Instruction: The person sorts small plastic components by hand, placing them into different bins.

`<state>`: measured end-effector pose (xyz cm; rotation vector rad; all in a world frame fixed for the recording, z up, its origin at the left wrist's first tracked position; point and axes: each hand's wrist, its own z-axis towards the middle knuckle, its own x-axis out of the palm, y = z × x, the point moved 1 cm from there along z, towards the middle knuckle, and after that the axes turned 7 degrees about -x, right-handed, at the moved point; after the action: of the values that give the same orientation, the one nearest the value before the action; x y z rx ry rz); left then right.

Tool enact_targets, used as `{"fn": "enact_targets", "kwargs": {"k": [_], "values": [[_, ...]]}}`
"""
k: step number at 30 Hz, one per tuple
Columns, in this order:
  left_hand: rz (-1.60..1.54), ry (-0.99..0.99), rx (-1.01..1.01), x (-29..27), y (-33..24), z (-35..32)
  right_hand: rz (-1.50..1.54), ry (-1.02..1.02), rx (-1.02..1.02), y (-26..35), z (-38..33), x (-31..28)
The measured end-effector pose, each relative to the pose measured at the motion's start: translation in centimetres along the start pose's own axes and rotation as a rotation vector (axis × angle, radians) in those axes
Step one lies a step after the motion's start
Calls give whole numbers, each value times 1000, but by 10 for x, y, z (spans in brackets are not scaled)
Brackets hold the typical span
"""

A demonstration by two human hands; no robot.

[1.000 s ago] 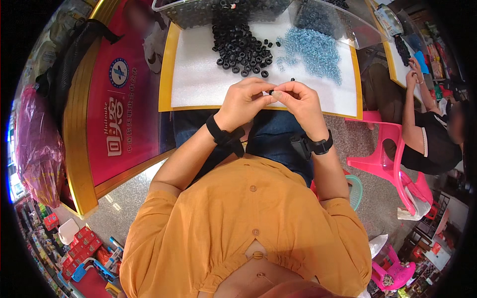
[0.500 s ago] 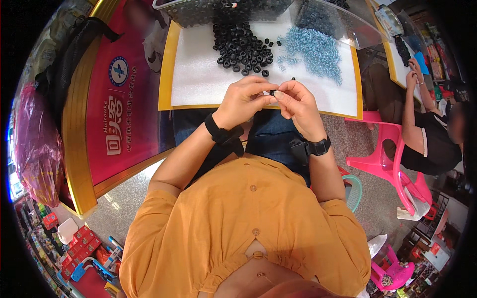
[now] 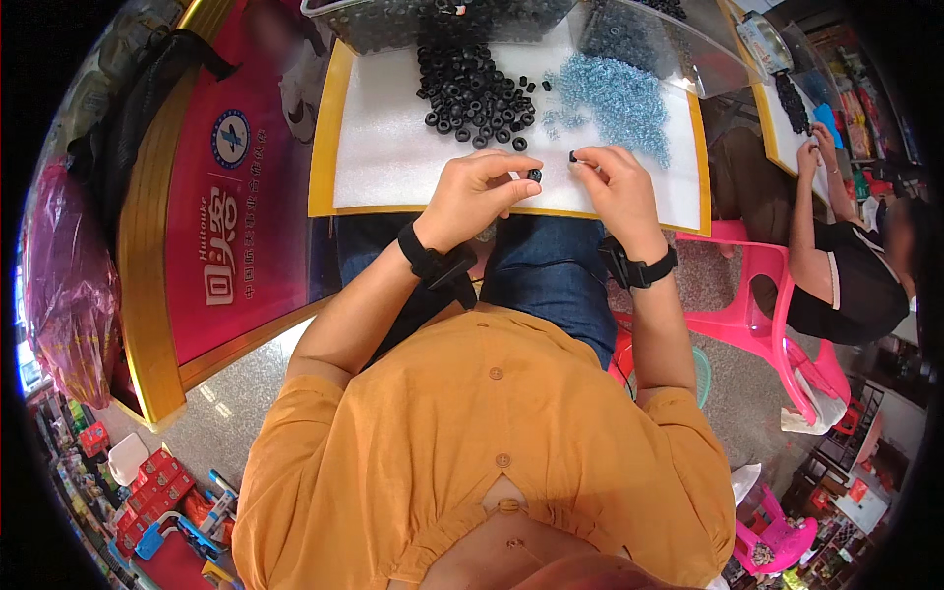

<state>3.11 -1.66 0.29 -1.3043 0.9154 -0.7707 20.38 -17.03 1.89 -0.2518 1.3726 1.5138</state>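
My left hand (image 3: 480, 195), above the near edge of the white-topped table (image 3: 393, 172), pinches a black ring-shaped piece (image 3: 534, 175) between thumb and forefinger. To its right, my right hand (image 3: 621, 189) has its thumb and forefinger closed on a small black plug-like piece (image 3: 573, 156) at the tabletop. The two hands are apart. Beyond them lies a heap of black ring-shaped pieces (image 3: 477, 98), with a few smaller black pieces (image 3: 531, 86) at its right side. Further right spreads a pile of tiny light-blue translucent pieces (image 3: 619, 108).
A clear bin (image 3: 383, 29) of black pieces stands at the table's far side, with a tilted clear container (image 3: 678, 59) at its right. A red panel (image 3: 236, 177) borders the left. On the right, another person (image 3: 846, 265) works at a table beside a pink chair (image 3: 757, 285).
My hands, together half a second ago, have separated. The right hand moved right and took hold of the small black piece on the table; the left keeps the ring-shaped piece.
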Motion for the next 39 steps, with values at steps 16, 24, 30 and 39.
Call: {"fn": "enact_targets", "kwargs": {"k": [16, 24, 30, 39], "values": [[23, 7, -27, 0, 1, 1, 176, -60, 140, -11, 11, 12], [-161, 12, -150, -1, -6, -2, 1086, -44, 383, 19, -9, 6], [-259, 30, -189, 0, -23, -8, 1231, -34, 389, 30, -16, 8], [67, -66, 114, 0, -32, -14, 1081, -81, 315, 58, -18, 4]]}}
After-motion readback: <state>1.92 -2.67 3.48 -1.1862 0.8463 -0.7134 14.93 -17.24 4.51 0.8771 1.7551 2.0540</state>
